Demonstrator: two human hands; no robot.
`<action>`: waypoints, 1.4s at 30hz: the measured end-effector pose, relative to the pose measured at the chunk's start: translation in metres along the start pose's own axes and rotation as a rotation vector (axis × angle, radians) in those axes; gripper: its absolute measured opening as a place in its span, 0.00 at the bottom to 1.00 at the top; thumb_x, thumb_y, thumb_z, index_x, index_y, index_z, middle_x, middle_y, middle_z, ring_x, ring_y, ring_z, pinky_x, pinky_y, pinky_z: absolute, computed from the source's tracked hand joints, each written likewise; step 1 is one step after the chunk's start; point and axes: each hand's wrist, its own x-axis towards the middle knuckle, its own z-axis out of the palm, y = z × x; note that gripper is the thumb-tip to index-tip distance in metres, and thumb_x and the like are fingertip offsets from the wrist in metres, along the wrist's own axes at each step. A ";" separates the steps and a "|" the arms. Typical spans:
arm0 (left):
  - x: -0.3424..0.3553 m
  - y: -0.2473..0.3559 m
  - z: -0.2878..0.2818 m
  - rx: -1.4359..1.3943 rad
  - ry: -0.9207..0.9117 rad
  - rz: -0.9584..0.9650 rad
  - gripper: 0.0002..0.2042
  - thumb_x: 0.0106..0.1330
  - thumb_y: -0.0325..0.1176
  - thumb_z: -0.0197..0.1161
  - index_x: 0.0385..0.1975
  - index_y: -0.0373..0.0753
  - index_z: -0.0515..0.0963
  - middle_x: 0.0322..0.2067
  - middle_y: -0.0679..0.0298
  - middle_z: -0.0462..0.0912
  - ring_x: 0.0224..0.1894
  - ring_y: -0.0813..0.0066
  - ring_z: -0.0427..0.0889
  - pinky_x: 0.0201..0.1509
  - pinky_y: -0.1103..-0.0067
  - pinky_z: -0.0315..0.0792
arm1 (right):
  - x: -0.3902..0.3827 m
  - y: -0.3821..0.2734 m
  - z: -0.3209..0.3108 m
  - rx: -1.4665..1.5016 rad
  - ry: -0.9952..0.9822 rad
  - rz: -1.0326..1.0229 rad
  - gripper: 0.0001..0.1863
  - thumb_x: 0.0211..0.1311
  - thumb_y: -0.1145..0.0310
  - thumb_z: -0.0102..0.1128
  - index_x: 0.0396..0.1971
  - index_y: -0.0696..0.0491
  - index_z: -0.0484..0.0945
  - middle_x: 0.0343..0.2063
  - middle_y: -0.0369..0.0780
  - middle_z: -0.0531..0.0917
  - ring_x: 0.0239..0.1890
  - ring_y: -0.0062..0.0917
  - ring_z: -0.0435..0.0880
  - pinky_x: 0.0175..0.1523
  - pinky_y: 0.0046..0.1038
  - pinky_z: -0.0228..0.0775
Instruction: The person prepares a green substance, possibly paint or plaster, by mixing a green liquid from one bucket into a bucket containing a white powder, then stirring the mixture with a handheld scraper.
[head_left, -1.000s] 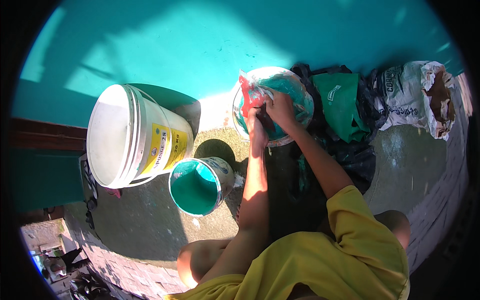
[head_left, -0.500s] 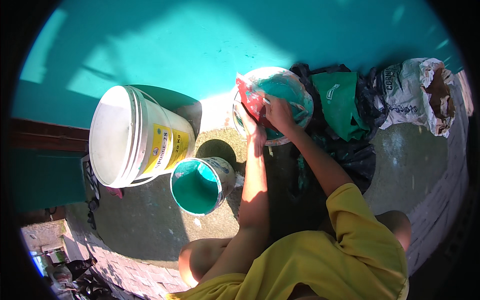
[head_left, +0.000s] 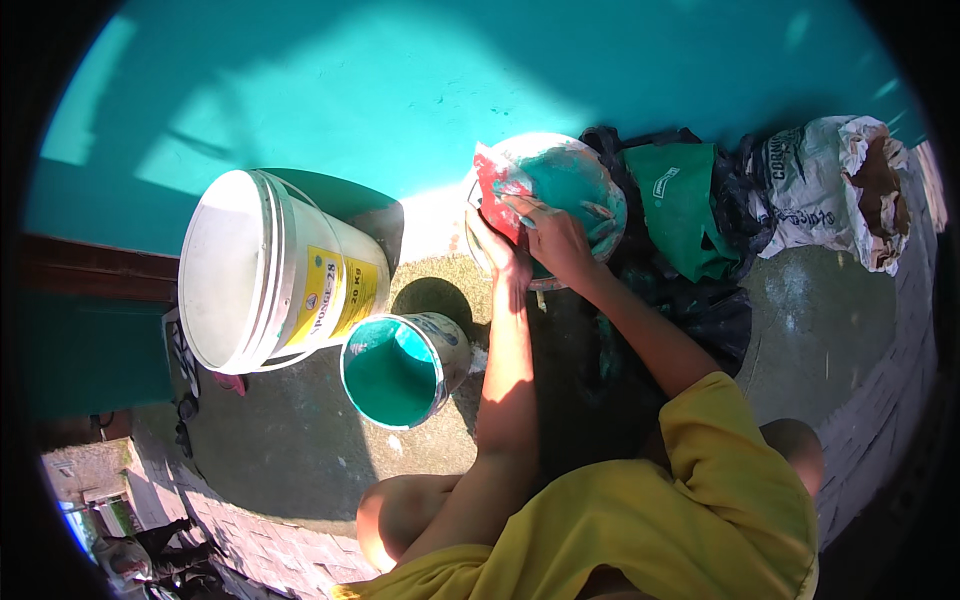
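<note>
A teal-smeared paint bucket [head_left: 580,185] stands against the teal wall. At its left rim is a crumpled red sheet [head_left: 497,180] with white patches. My left hand [head_left: 497,250] grips the lower edge of the sheet at the rim. My right hand [head_left: 556,238] lies across the sheet beside it, fingers closed and pointing left. Both hands touch each other, and what lies under them is hidden.
A large white bucket [head_left: 270,270] with a yellow label leans at the left. A small can of teal paint [head_left: 395,368] sits by my left forearm. A green bag [head_left: 680,205], dark plastic and a white sack [head_left: 830,185] lie at the right. A brick edge runs along the bottom left.
The red sheet has shifted slightly at the bucket's rim as both hands work on it. The hands stay in the same place.
</note>
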 end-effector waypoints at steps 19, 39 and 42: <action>0.014 0.045 -0.035 0.073 -0.465 -0.232 0.34 0.54 0.21 0.43 0.66 0.42 0.56 0.54 0.61 0.71 0.51 0.71 0.75 0.53 0.75 0.74 | 0.021 -0.018 0.003 0.018 0.094 0.000 0.20 0.54 0.75 0.54 0.48 0.47 0.80 0.25 0.50 0.81 0.28 0.43 0.81 0.34 0.37 0.72; 0.001 0.053 -0.032 0.201 -0.631 -0.152 0.40 0.49 0.15 0.42 0.70 0.42 0.49 0.64 0.62 0.61 0.56 0.74 0.70 0.57 0.80 0.68 | 0.037 -0.042 -0.021 0.031 -0.081 0.106 0.25 0.47 0.82 0.51 0.47 0.49 0.80 0.43 0.45 0.82 0.36 0.40 0.84 0.39 0.33 0.77; 0.003 0.053 -0.036 0.197 -0.583 -0.169 0.40 0.49 0.15 0.43 0.69 0.41 0.50 0.62 0.63 0.63 0.55 0.76 0.69 0.57 0.82 0.66 | 0.026 -0.040 -0.016 0.017 0.045 -0.100 0.25 0.47 0.82 0.51 0.47 0.49 0.80 0.42 0.45 0.83 0.35 0.40 0.83 0.38 0.34 0.76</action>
